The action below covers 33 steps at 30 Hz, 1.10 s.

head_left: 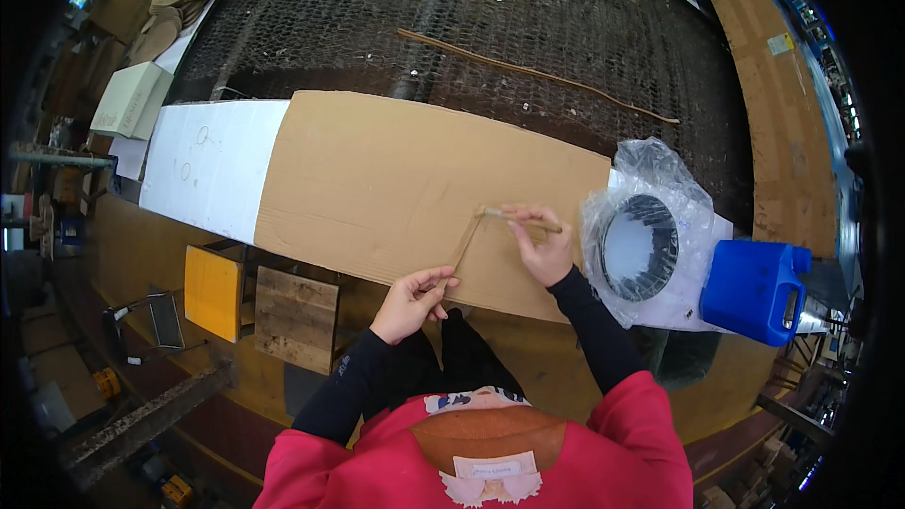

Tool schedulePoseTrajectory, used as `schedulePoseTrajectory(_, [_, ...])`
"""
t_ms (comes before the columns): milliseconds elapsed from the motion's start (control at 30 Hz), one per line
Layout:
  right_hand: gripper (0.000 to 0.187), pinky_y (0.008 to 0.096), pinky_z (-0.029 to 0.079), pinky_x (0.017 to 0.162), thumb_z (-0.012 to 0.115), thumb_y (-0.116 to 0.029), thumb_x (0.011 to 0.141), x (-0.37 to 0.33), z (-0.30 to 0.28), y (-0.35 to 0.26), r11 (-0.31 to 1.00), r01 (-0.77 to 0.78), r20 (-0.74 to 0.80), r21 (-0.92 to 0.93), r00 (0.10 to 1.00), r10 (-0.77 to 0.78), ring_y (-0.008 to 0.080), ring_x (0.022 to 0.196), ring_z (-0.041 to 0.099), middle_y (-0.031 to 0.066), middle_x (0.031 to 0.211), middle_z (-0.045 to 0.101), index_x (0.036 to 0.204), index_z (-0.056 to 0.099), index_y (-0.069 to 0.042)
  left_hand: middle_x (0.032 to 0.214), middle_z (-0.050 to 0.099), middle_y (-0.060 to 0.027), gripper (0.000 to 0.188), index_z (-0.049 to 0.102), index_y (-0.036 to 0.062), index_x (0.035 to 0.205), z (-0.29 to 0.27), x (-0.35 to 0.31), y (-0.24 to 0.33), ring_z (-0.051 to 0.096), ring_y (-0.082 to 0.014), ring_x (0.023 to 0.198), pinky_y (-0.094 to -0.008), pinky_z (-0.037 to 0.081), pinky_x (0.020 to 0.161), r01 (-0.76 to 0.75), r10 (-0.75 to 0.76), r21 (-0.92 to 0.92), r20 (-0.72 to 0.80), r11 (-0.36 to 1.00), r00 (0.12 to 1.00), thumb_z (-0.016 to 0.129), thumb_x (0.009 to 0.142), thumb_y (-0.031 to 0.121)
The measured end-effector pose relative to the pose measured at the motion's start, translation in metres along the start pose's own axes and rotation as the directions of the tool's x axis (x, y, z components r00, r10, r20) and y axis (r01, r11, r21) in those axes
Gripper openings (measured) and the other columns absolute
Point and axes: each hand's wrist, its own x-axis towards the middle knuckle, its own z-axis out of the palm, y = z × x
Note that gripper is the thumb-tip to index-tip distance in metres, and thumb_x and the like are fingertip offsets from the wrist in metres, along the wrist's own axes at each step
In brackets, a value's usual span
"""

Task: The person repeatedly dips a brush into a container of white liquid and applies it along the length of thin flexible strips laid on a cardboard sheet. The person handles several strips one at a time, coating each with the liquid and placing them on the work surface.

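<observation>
My left hand (pixel 412 303) pinches the lower end of a thin tan strip (pixel 467 243) above the near edge of a cardboard sheet (pixel 377 170). In my right hand (pixel 547 250) is a slim brush (pixel 514 217), held like a pen. Its tip meets the far end of the strip over the cardboard. Just right of that hand stands a dark round tub (pixel 630 247) with whitish liquid in it, wrapped in clear plastic film (pixel 650 165). What the strip is made of I cannot make out.
A blue jerrycan (pixel 754 292) stands at the right table edge. Beyond the cardboard lies a dark mesh bed (pixel 311 28) with a long thin strip (pixel 537 71) on it. A white box (pixel 132 99) is at left. A yellow stool (pixel 212 292) and a wooden stool (pixel 297 316) sit below.
</observation>
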Motion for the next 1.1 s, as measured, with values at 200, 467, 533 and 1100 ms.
schedulePoseTrajectory(200, [0.013,0.0316,0.05,0.078,0.064,0.006,0.077,-0.002,-0.002,-0.006,0.996,-0.003,-0.139,0.091,0.99,0.016,0.0242,0.089,0.066,0.0138,0.093,0.068,0.086,0.056,0.0,0.113,0.063,-0.0051,0.035,0.05,0.0035,0.127,-0.001,0.0,0.002,0.057,-0.0043,0.06,-0.0166,0.045,0.054,0.01,-0.01,-0.009,-0.009,1.0,1.0,0.047,0.092,0.004])
schedulePoseTrajectory(467, [0.013,0.0305,0.05,0.079,0.063,0.007,0.076,-0.003,-0.003,-0.012,0.987,-0.113,-0.249,0.113,0.959,0.138,0.0225,0.089,0.066,0.015,0.095,0.068,0.086,0.056,0.001,0.113,0.063,-0.0049,0.035,0.05,0.0038,0.128,-0.001,0.002,0.002,0.057,-0.0046,0.06,-0.017,0.045,0.055,-0.005,0.005,-0.022,-0.009,1.0,1.0,0.048,0.092,0.004])
schedulePoseTrajectory(533, [0.013,0.0309,0.05,0.08,0.063,0.007,0.076,-0.004,-0.002,-0.012,0.99,-0.012,-0.192,0.137,0.981,0.038,0.0231,0.089,0.065,0.015,0.094,0.068,0.086,0.057,0.001,0.113,0.063,-0.0049,0.035,0.05,0.004,0.128,-0.002,0.003,0.003,0.057,-0.0047,0.061,-0.0172,0.045,0.055,-0.011,0.011,-0.006,-0.005,1.0,1.0,0.048,0.093,0.005])
schedulePoseTrajectory(1100, [0.017,0.0345,0.05,0.075,0.064,0.007,0.074,-0.024,0.012,-0.03,0.989,0.145,-0.002,-0.015,0.989,-0.146,0.0288,0.086,0.064,0.0153,0.095,0.066,0.088,0.059,0.0,0.112,0.064,-0.0054,0.035,0.05,0.0041,0.127,-0.003,0.006,-0.005,0.056,-0.0048,0.061,-0.0174,0.046,0.056,-0.008,0.008,0.001,-0.004,1.0,1.0,0.047,0.092,0.003])
